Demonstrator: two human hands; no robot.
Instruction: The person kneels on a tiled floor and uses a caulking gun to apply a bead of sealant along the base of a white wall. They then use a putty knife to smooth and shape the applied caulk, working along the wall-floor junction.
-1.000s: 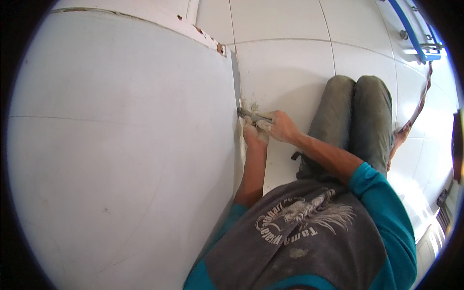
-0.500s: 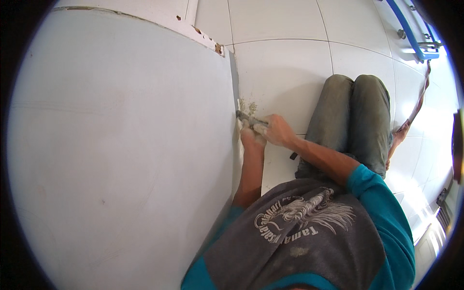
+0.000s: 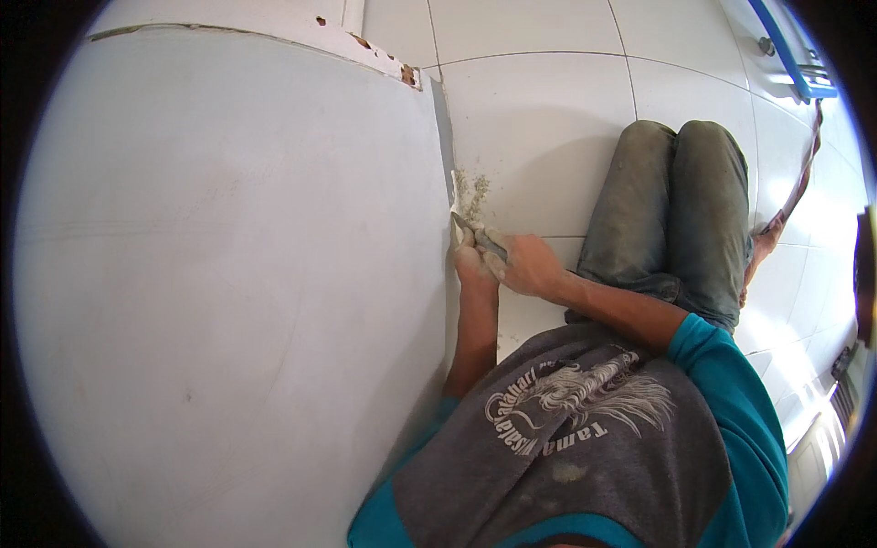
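Observation:
My left hand [image 3: 472,262], dusty with pale powder, is closed low beside the foot of the large white panel [image 3: 247,256]. Against it, my right hand [image 3: 528,266] has its fingers wrapped round a slim grey hand tool [image 3: 493,244]. The dark, narrow end of the tool reaches the joint between panel and floor; its exact kind is unclear. Both hands appear to grip it, though my left fingers are partly hidden. Just beyond them, greyish crumbs [image 3: 471,190] lie on the tiles along a white, ragged strip [image 3: 455,196] at the panel's base.
White floor tiles [image 3: 539,100] spread beyond my hands. My bent legs [image 3: 653,210] in dusty trousers are to the right. A blue metal frame [image 3: 786,46] stands at far right, near another person's bare foot [image 3: 766,242]. The panel's top edge has chipped, rusty-brown spots [image 3: 408,76].
The tool has tilted, its dark end now angled more toward the panel base. My right hand has shifted slightly downward, closer against my left. The whole view has moved a little.

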